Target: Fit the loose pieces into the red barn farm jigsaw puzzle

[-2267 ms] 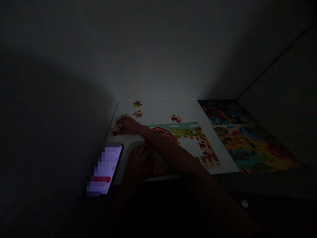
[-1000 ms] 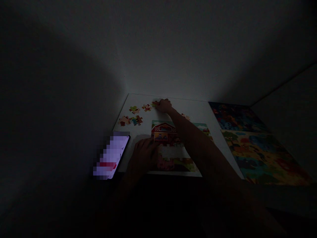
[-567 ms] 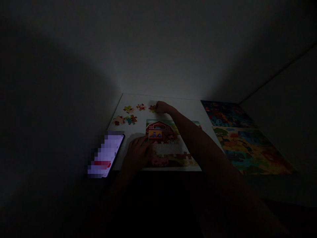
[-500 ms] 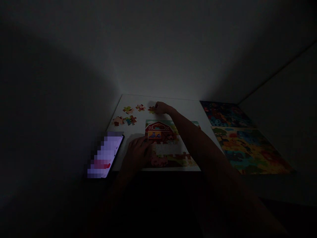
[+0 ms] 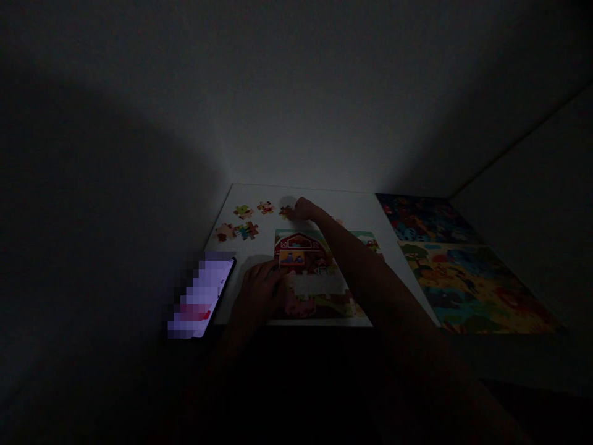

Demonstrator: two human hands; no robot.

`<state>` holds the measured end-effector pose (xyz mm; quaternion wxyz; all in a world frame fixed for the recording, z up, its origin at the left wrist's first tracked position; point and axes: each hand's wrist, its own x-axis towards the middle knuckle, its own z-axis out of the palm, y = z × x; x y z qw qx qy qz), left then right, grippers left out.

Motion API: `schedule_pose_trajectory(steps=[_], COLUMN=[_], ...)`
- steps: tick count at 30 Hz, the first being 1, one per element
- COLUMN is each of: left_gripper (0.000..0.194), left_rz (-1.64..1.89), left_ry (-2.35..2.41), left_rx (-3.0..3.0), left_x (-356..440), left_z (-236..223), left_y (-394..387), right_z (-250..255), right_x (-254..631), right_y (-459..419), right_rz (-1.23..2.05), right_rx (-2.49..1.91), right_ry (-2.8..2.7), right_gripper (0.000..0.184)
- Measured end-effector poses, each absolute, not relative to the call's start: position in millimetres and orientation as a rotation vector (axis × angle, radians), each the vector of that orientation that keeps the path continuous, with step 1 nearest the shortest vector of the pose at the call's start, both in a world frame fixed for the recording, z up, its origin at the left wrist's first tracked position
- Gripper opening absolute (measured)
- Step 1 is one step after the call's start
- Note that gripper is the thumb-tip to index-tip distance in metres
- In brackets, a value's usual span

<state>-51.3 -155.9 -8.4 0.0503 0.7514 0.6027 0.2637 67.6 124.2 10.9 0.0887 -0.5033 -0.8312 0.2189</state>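
Observation:
A half-built farm jigsaw (image 5: 319, 272) with a red barn lies on a white table (image 5: 361, 207) in a dark room. My right hand (image 5: 306, 209) reaches across it to the far side, fingers closed on a loose puzzle piece (image 5: 286, 212). My left hand (image 5: 259, 293) rests flat on the jigsaw's left edge, fingers spread. Several loose pieces (image 5: 244, 230) lie to the left beyond the jigsaw.
A lit phone (image 5: 201, 298) lies at the table's near left edge. A finished colourful jigsaw (image 5: 463, 272) covers the right side. Bare walls close in behind and to the right. The near foreground is too dark to read.
My right hand went from the loose pieces at the left to a piece at the far middle and closed on it. The left hand stayed on the jigsaw's edge.

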Motion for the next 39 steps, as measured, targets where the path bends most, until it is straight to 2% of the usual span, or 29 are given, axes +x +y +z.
schedule_pose_trajectory(steps=[5,9,12,16,21,30,39], left_gripper=[0.031,0.033,0.034,0.036,0.035,0.035,0.036], left_rz=[0.785,0.758,0.744,0.742,0.723,0.728,0.71], left_ry=[1.814,1.82,1.819,1.835,1.85,1.86,1.885], left_rx=[2.296,2.294,2.3,2.3,2.293,2.297,2.329], left_x=[-53,-54,-54,-54,-54,-54,-55], left_z=[-9,-10,-11,-11,-12,-14,-14], left_y=[-156,-155,-155,-156,-155,-153,-152], right_z=[16,15,13,11,10,15,16], right_x=[72,77,85,104,135,197,232], right_y=[118,114,112,104,88,60,30], right_rz=[0.74,0.782,0.943,1.199,1.315,1.243,1.294], right_rx=[-1.617,-1.551,-1.415,-1.229,-1.188,-1.186,-1.182], right_ry=[-2.441,-2.222,-2.057,-1.869,-1.753,-1.807,-1.699], right_gripper=[0.032,0.022,0.019,0.023,0.032,0.062,0.053])
